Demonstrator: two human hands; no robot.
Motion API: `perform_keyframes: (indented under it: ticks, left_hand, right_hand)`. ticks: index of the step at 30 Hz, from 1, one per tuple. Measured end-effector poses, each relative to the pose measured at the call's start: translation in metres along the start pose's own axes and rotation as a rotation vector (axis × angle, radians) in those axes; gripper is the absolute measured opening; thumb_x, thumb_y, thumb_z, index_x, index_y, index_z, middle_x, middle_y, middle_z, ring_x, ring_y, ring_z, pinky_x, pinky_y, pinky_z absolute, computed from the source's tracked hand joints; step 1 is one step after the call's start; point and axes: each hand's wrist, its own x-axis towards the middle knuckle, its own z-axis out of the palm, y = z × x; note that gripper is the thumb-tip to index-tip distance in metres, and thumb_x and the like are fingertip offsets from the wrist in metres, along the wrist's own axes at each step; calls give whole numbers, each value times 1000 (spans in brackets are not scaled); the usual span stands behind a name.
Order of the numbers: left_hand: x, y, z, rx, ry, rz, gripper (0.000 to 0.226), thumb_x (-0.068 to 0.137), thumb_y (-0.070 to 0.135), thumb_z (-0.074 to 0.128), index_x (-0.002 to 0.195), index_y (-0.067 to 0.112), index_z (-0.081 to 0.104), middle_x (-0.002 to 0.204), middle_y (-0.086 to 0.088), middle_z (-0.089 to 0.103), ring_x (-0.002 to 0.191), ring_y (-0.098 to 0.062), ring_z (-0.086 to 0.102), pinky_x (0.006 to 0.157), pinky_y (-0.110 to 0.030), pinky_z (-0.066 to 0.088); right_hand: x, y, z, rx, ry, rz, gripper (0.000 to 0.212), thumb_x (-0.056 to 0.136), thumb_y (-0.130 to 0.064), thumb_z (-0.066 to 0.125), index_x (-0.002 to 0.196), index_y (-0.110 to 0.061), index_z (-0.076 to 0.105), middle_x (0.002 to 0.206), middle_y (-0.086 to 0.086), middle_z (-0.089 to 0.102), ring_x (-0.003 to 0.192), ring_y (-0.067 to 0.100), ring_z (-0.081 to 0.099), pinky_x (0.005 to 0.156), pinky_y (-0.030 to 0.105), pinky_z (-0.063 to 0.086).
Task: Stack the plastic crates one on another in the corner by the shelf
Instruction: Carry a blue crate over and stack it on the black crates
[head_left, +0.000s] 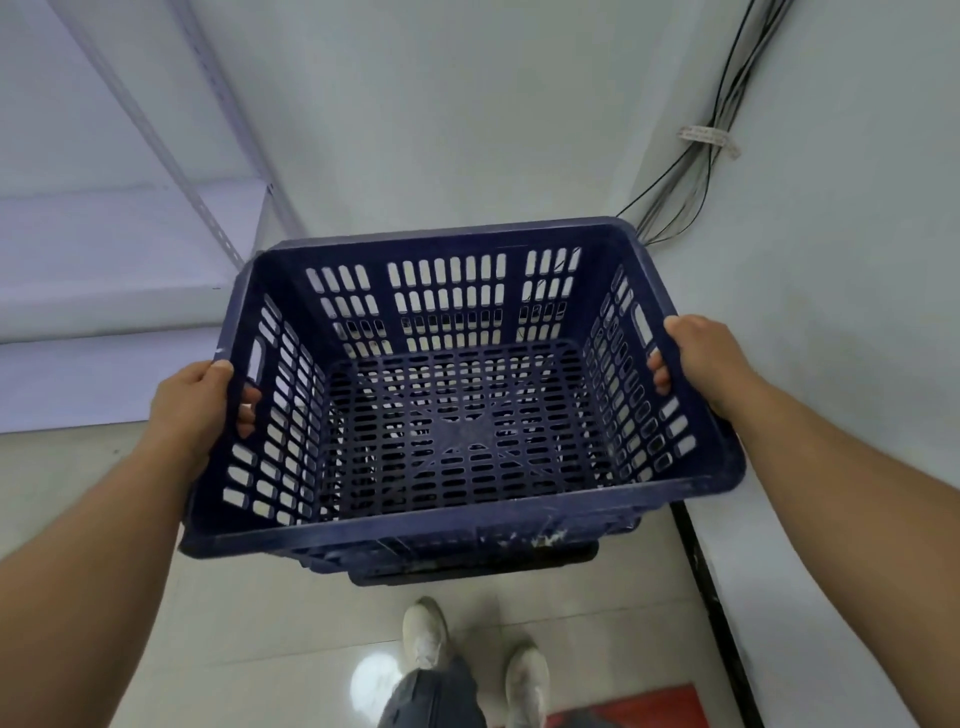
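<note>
1. While the person stands facing the corner, white shoes (426, 634) show on the pale floor (260, 623) just nearer than the crate (462, 525), with a red mat (639, 709) to their right.
2. The left hand (192, 410) clasps the crate's left wall, fingers (247, 413) curled through a handle slot.
3. The right hand (711, 358) clasps the right wall likewise, so the hands are wide apart.
4. The blue crate sits upright over a lower crate (467, 569), whose edge shows under its front rim; whether they touch cannot be told.
5. Left of the crate and beyond stands the shelf (130, 249).
6. Past the crate's far right corner, cables (691, 171) run down the wall.
</note>
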Motion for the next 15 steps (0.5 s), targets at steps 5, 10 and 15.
perform_keyframes:
  ticks: [5,10,15]
  left_hand:
    - [1,-2,-1,31,-2,11,30,98,23,39,105,1,58,82,-17,62,60,-25,50,55,-37,47]
    - [4,-4,0,77,-11,16,31,98,23,38,104,0,58,85,-19,63,63,-27,53,54,-36,47]
    - [5,-3,2,159,-4,15,31,100,22,34,109,1,54,91,-22,63,66,-28,54,58,-39,50]
  right_hand:
    - [1,2,-1,-22,-16,-14,32,99,-20,35,102,4,56,72,19,59,50,29,50,37,24,44]
    - [6,6,-1,-61,-1,-40,32,100,-22,34,105,2,55,73,19,61,52,29,53,46,30,48]
    - [10,7,4,-351,84,-85,38,99,-26,28,103,1,56,77,17,66,59,31,61,66,36,51]
